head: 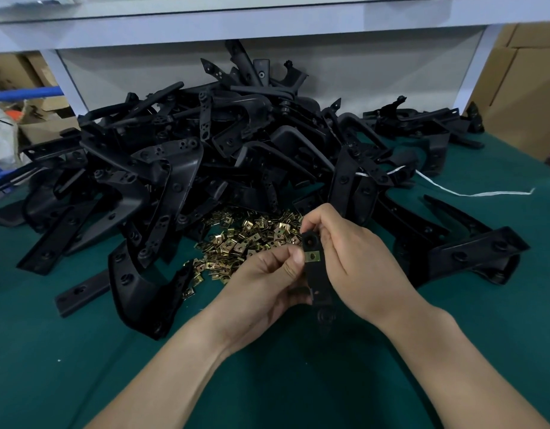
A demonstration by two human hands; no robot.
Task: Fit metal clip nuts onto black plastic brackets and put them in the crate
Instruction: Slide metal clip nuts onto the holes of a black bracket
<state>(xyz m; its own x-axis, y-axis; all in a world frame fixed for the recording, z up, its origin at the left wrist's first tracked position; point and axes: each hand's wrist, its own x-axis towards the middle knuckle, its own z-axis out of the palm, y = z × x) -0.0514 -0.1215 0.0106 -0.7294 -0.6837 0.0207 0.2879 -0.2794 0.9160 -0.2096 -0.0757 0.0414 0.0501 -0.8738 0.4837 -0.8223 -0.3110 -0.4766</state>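
Dim, soft light; bowed edges

Two bare forearms come up from the bottom edge, no sleeves showing anywhere along them; the left hand (269,275) wears no glove, no ring, no band at the wrist; the right hand (357,267) is just as bare, wrist free of watch or strap; short, plain, unpainted nail on the left thumb; knuckles and fingers uncovered throughout.

bracket pile (205,168) behind clip nuts (245,243) | both on table (66,366)
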